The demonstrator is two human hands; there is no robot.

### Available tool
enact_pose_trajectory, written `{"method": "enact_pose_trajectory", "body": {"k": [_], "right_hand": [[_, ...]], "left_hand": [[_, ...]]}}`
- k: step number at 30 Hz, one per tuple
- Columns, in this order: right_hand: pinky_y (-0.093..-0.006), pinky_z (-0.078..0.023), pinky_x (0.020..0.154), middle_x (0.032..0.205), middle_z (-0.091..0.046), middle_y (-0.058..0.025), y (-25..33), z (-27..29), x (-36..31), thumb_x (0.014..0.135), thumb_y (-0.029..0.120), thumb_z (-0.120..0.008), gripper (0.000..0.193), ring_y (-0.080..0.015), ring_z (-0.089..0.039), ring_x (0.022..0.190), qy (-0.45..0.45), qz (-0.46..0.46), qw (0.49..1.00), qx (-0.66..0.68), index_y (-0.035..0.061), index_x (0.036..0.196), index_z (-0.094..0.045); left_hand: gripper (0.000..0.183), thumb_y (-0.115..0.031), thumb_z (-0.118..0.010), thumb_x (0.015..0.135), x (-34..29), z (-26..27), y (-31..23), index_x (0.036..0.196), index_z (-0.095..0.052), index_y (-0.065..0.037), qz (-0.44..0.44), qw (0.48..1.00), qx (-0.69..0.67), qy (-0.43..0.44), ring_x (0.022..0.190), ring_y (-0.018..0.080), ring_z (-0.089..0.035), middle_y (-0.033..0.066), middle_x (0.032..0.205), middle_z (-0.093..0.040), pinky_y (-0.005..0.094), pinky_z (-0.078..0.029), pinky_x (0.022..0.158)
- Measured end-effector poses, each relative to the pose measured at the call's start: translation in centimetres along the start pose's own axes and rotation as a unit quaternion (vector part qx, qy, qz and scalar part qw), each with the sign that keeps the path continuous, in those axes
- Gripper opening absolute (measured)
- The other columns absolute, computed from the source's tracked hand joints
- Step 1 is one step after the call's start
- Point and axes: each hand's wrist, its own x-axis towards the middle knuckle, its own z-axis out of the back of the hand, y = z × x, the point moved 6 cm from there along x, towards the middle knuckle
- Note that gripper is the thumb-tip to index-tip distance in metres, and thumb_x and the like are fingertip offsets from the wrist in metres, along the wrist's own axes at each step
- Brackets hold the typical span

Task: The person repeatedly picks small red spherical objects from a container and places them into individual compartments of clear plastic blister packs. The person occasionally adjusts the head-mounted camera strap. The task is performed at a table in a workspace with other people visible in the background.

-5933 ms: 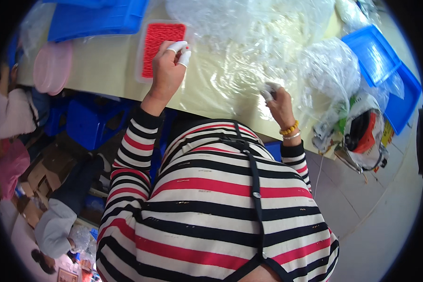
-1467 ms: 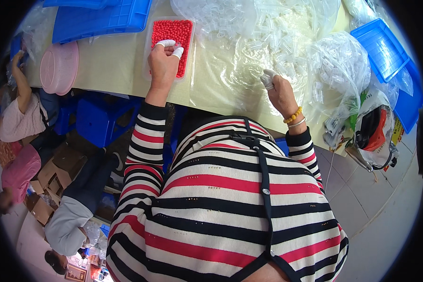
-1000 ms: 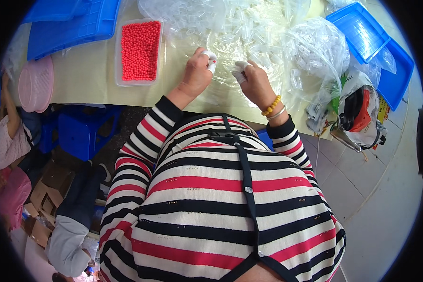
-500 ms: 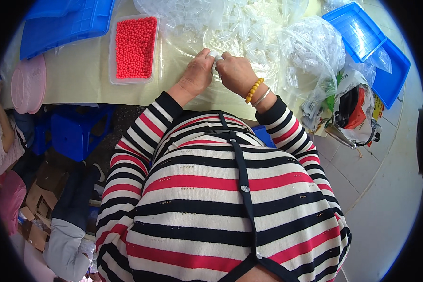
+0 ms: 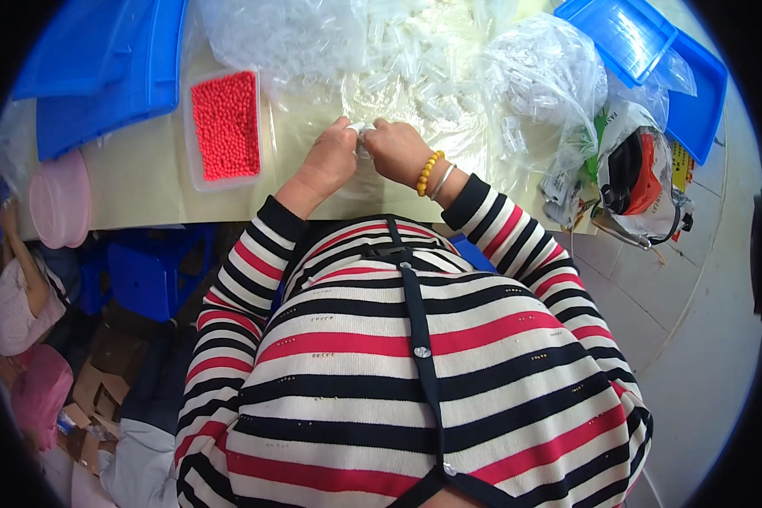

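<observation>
1. I am bringing my left hand [image 5: 328,159] and my right hand [image 5: 398,151] together at the near edge of the table [image 5: 135,182], fingertips meeting over a small clear plastic piece [image 5: 362,132].
2. Both hands are pinching that piece from opposite sides; it is showing only as a pale sliver between my fingers, so I cannot tell its shape.
3. A clear rectangular tray of red beads [image 5: 225,125] is lying just left of my left hand, apart from it.
4. A heap of small clear plastic parts [image 5: 415,59] is spreading over a transparent sheet just beyond my hands.
5. A crumpled clear bag [image 5: 542,76] holding more such parts is sitting to the right, and past it a white printed bag with red and black contents [image 5: 639,169] is hanging at the table corner.
6. Blue trays [image 5: 102,68] are overlapping at far left, cut off by the frame; more blue trays [image 5: 652,51] are lying at far right.
7. A stack of pink round lids [image 5: 57,199] is sitting at the left table edge.
8. My striped sweater is hiding everything under the table's near edge.
9. Compared with half a second ago, my hands are staying joined at the same spot; a second and a half ago my left hand was at the bead tray, well apart from my right.
</observation>
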Motion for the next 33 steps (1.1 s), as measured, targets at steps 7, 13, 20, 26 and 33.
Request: {"method": "enact_pose_trajectory", "body": {"k": [7, 13, 20, 26, 33], "right_hand": [[-0.0387, -0.045, 0.05, 0.056, -0.056, -0.0172, -12.3, 8.8, -10.5, 0.07, 0.002, -0.056, 0.008, -0.0272, -0.058, 0.052, -0.289, -0.245, 0.924, 0.045, -0.0035, 0.071, -0.062], [-0.0446, -0.047, 0.063, 0.075, -0.06, -0.0203, -16.0, 13.3, -17.6, 0.072, 0.011, -0.064, 0.015, -0.0387, -0.06, 0.072, -0.277, -0.386, 0.866, -0.159, -0.0013, 0.081, -0.062], [-0.044, -0.051, 0.06, 0.085, -0.055, -0.0196, -8.5, 5.0, -7.4, 0.076, 0.014, -0.064, 0.014, -0.0374, -0.059, 0.069, -0.235, -0.23, 0.944, -0.018, 0.0007, 0.073, -0.059], [-0.0428, -0.052, 0.061, 0.088, -0.054, -0.0203, -8.2, 2.3, -4.6, 0.071, 0.007, -0.061, 0.008, -0.0369, -0.06, 0.072, -0.133, -0.229, 0.961, -0.074, -0.0005, 0.075, -0.059], [-0.0448, -0.05, 0.061, 0.087, -0.059, -0.0236, -8.3, 2.6, -4.2, 0.069, 0.009, -0.057, 0.014, -0.0412, -0.06, 0.07, -0.138, -0.221, 0.965, 0.018, -0.0038, 0.075, -0.058]], "left_hand": [[0.019, -0.007, -0.058, 0.082, 3.0, 4.3, 1.0, 0.098, -0.062, 0.003, 0.027, 0.981, 0.059, -0.181, 0.082, 0.0392, -0.059, 0.0222, 0.088, -0.059, 0.0432, -0.047, 0.072], [0.012, 0.003, -0.053, 0.073, 5.3, 3.9, 0.7, 0.084, -0.058, 0.005, 0.118, 0.966, 0.157, -0.17, 0.086, 0.042, -0.058, 0.0237, 0.097, -0.056, 0.0466, -0.049, 0.077], [0.014, 0.001, -0.058, 0.074, 2.7, 3.2, 1.3, 0.088, -0.058, 0.003, 0.078, 0.984, 0.113, -0.11, 0.081, 0.0376, -0.06, 0.0208, 0.093, -0.056, 0.0439, -0.049, 0.072], [0.014, -0.006, -0.064, 0.079, -3.6, 12.9, -1.5, 0.088, -0.058, 0.003, 0.138, 0.952, 0.123, -0.243, 0.074, 0.0344, -0.057, 0.0174, 0.09, -0.056, 0.0423, -0.046, 0.067], [0.013, -0.001, -0.055, 0.08, -4.9, 14.3, 4.1, 0.09, -0.06, 0.005, 0.149, 0.932, 0.283, -0.168, 0.086, 0.0413, -0.058, 0.023, 0.094, -0.056, 0.0469, -0.048, 0.075]]}}
